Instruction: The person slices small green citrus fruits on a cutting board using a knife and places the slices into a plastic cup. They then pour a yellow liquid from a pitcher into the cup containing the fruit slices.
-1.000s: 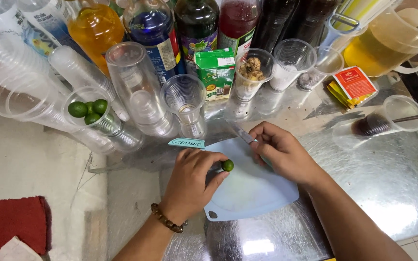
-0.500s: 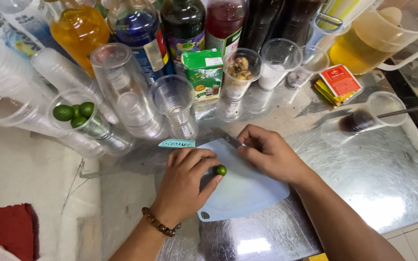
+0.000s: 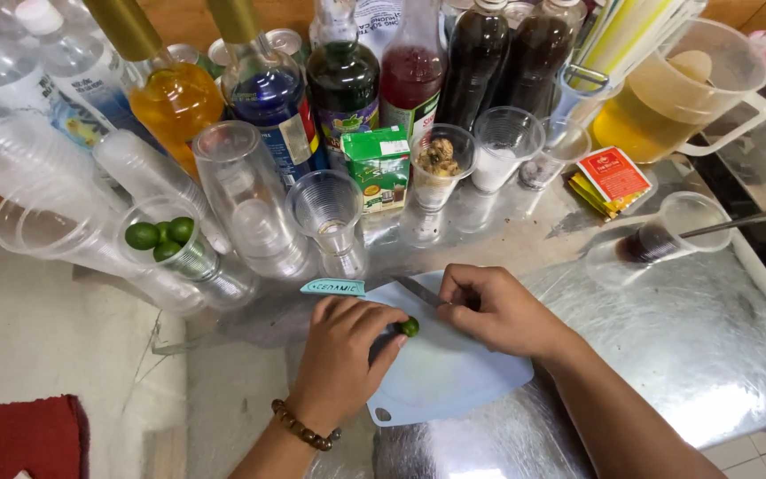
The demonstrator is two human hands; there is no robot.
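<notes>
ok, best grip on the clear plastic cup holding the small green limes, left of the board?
Probably the clear plastic cup of green limes by its side wall just under the rim, coming from above and the front. It leans among other clear cups behind and beside it, so only the near wall looks free.

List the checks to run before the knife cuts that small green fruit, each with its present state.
1. Small green fruit on the pale blue cutting board: ok.
2. Left hand pinning the fruit: ok.
3. Right hand gripping the knife: ok.
4. Blade lined up on the fruit: cannot tell.
5. Left fingertips away from the blade: not ok, they sit close.
6. Board flat on the metal counter: ok.
</notes>
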